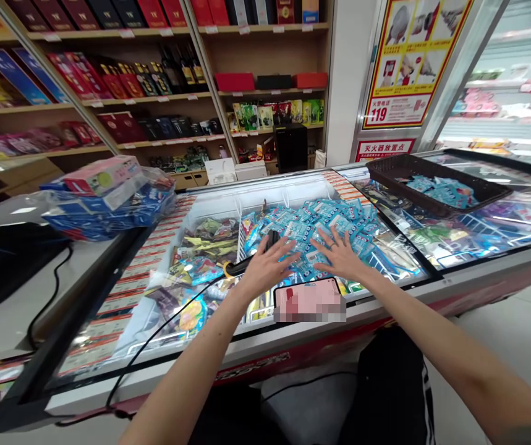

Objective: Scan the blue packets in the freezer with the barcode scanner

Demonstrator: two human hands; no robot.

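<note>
Many small blue packets (305, 219) lie heaped on the glass lid of a chest freezer (219, 210). At the near left side of the heap, my left hand (269, 266) is spread flat, its fingertips at the packets. My right hand (339, 254), fingers also apart, rests at the heap's near right side. Neither hand grips anything. A black handheld scanner (242, 266) with a yellow ring and a cable lies beside my left hand, partly hidden by it. Just in front of both hands is a phone (306, 298) with a lit pink screen.
A dark brown tray (436, 179) holding more blue packets stands at the right on the freezer. Plastic-wrapped boxes (107, 191) are stacked at the left. The scanner's cable (154, 337) runs over the front edge. Stocked shelves (265, 89) stand behind.
</note>
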